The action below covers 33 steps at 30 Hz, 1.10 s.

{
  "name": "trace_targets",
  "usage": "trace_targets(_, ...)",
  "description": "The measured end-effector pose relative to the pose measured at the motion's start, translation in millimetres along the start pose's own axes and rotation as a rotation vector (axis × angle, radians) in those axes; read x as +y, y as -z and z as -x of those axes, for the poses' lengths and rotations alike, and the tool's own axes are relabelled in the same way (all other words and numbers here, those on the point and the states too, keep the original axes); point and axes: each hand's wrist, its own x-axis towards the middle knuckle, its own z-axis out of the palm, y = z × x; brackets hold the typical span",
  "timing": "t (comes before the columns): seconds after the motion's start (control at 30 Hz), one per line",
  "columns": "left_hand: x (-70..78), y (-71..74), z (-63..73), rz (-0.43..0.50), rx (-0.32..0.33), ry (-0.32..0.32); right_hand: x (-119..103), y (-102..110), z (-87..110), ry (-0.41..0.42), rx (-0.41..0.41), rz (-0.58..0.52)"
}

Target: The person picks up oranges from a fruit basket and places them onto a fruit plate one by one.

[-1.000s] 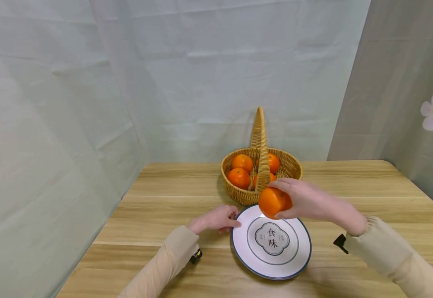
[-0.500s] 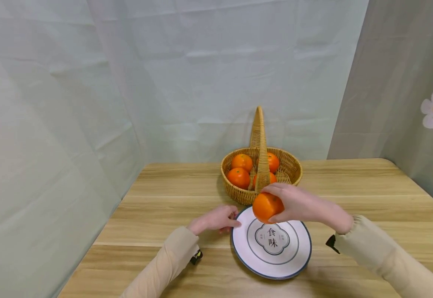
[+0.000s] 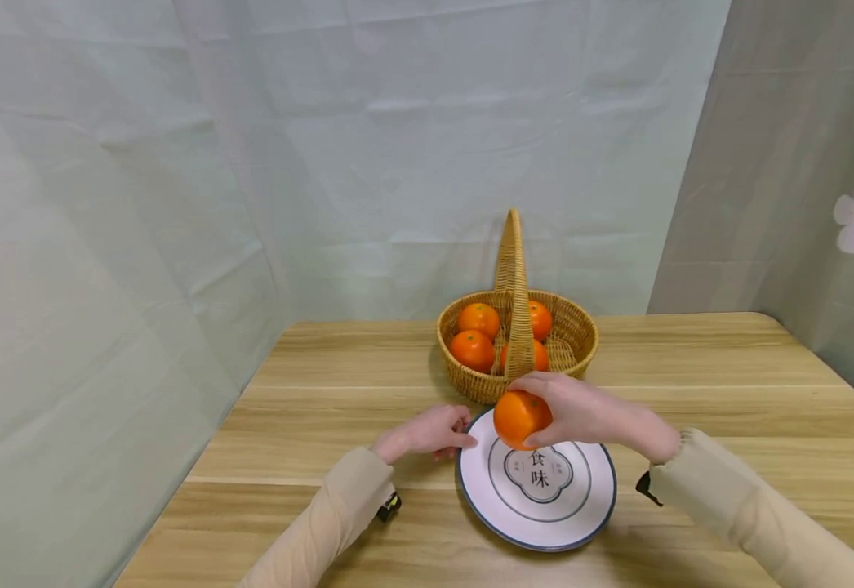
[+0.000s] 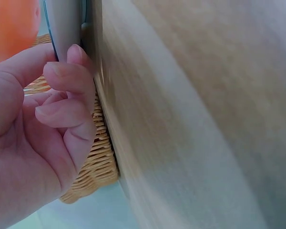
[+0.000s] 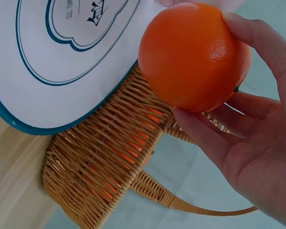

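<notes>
An orange (image 3: 521, 420) is gripped between the thumb and fingers of my right hand (image 3: 581, 412), held over the far left part of a plate (image 3: 544, 523). The right wrist view shows the orange (image 5: 190, 57) with a small green stem spot, apart from the plate. The plate is white with a blue rim and dark printed characters. At its left edge my left hand (image 3: 430, 431) pinches the rim; in the left wrist view, the thumb lies on one side of the plate (image 4: 66, 28) and curled fingers (image 4: 69, 76) on the other.
Behind the plate stands a wicker basket (image 3: 464, 382) with a tall arched handle (image 3: 518, 302). Several oranges (image 3: 473, 350) lie in it. Everything stands on a wooden table (image 3: 324, 425), with pale cloth (image 3: 427, 147) hanging behind.
My right hand has moved left and slightly lower with the orange, nearer the plate's left side. The left hand and the plate stay in place.
</notes>
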Motion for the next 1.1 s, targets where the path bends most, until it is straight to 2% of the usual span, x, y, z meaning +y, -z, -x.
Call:
trace_targets(0.3, 2.0, 0.4, 0.4, -0.001, -0.011, 0.017, -2, -5, -5.1, 0.012, -0.028, 0.010)
trace_targets(0.67, -0.2, 0.1, 0.4, 0.003, -0.014, 0.000, 0, -15, -10.5, 0.041, -0.045, 0.006)
trace_targets(1.1, 3.6, 0.1, 3.6, 0.010, -0.034, -0.005, 2, -20, -12.7, 0.033, -0.060, 0.003)
